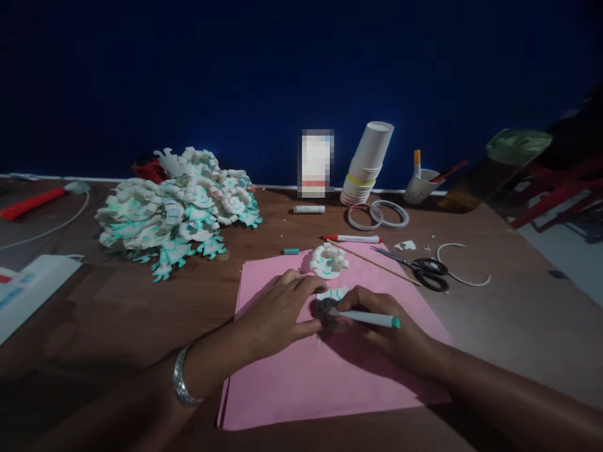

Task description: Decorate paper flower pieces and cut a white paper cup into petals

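My right hand [389,320] grips a white felt-tip marker [367,317] with a green end, its tip side toward a small white paper cutout [324,294] with green lines. That cutout lies on pink paper [277,383], partly hidden by my fingers and shadow. From the left, my left hand [282,307] rests with thumb and fingers apart at the cutout's edge. Just beyond it sits a curled paper piece [328,261] with a green-drawn face. A green marker cap [291,252] lies on the table past the sheet.
Many curled paper figures [179,207] are heaped at back left. Stacked paper cups [367,163], tape rolls [390,214], a glue stick [309,209], a red marker [353,238], a thin stick [377,263] and black scissors [426,270] lie around the sheet. A blue wall [235,75] stands behind.
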`<state>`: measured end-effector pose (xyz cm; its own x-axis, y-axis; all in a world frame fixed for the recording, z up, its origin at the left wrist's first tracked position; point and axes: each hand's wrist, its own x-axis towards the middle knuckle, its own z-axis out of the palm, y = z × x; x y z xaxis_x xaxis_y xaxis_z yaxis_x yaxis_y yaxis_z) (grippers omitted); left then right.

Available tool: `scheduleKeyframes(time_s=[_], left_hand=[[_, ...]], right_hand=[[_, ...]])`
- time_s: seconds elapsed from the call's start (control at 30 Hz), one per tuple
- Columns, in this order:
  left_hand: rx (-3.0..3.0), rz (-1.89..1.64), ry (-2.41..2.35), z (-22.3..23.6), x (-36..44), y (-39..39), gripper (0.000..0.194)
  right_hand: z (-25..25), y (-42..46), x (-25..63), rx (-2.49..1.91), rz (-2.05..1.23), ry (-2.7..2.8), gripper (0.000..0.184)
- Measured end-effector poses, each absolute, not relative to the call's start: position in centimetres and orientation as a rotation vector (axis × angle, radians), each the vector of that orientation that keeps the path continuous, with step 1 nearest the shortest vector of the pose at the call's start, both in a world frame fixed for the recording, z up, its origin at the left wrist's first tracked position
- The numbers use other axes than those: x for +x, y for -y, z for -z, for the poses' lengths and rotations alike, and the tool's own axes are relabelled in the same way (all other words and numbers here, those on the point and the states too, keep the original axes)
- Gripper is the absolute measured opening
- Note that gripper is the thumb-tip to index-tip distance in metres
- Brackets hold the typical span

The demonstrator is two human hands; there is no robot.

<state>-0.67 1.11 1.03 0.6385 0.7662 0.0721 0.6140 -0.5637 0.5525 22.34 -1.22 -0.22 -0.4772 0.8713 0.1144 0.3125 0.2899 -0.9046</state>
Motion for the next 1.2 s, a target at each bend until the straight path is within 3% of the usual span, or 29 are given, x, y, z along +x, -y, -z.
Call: scheduleKeyframes(time_s=[0.8, 1.2], left_hand=[[2.370, -0.438, -1.066, -0.93, -0.68, -1.16, 0.050], [2.365, -0.414, -1.082, -1.01, -0.66, -1.08, 0.053]], right_hand=[[-0.09, 1.17, 22.57, -1.027, -1.160, 1.973, 0.020], [-0.10, 1.12, 22.61, -1.044, -1.185, 1.933, 0.012]])
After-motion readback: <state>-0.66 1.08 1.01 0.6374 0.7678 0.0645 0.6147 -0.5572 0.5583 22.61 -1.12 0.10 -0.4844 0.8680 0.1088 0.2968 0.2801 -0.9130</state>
